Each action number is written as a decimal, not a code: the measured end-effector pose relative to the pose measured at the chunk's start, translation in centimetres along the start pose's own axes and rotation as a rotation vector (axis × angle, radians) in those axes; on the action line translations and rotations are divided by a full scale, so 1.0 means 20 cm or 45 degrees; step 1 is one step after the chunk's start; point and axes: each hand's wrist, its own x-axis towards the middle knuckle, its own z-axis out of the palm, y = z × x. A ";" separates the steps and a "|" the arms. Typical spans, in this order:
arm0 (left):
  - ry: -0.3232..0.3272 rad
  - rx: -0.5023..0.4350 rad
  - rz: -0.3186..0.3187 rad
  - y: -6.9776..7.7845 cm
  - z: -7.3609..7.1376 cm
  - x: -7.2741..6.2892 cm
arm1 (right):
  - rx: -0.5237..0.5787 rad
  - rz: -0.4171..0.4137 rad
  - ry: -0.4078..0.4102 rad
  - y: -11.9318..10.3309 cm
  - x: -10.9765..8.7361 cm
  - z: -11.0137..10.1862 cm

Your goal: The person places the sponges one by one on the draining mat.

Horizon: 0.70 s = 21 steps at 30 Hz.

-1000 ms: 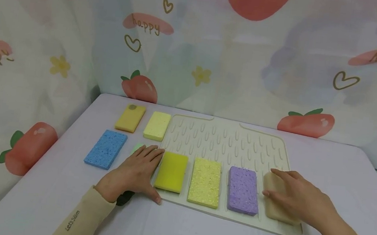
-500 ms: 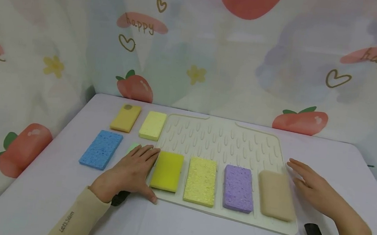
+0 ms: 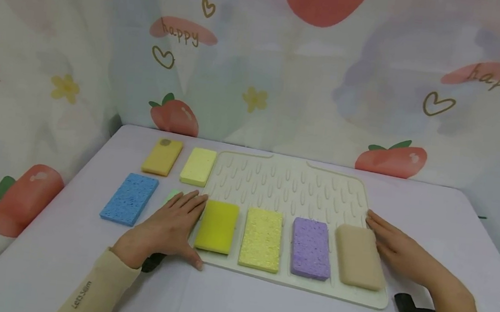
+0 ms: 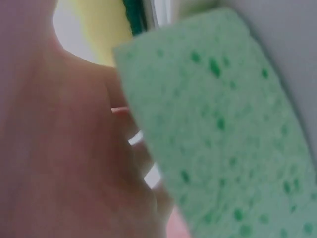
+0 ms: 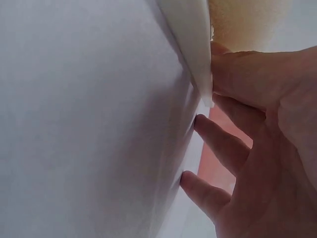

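Separating left fingers (image 3: 188, 204) from right fingers (image 3: 383, 226) is a mat (image 3: 292, 187) (ribbed).

You face a pastel backdrop (image 3: 301, 95) printed with red fruit (image 3: 174, 117), hearts (image 3: 426, 110) and "happy" across the upper frame, turning a corner at left beside your white table (image 3: 226, 304)

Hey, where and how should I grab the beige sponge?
Probably best gripped across its middle, by the two long edges, coming from above: the beige sponge lies flat on the white mat, longer than wide, with a gap between it and the purple sponge.
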 end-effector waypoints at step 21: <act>-0.032 -0.132 0.076 -0.18 -0.16 -0.07 | -0.036 0.098 -0.010 -0.01 0.00 0.00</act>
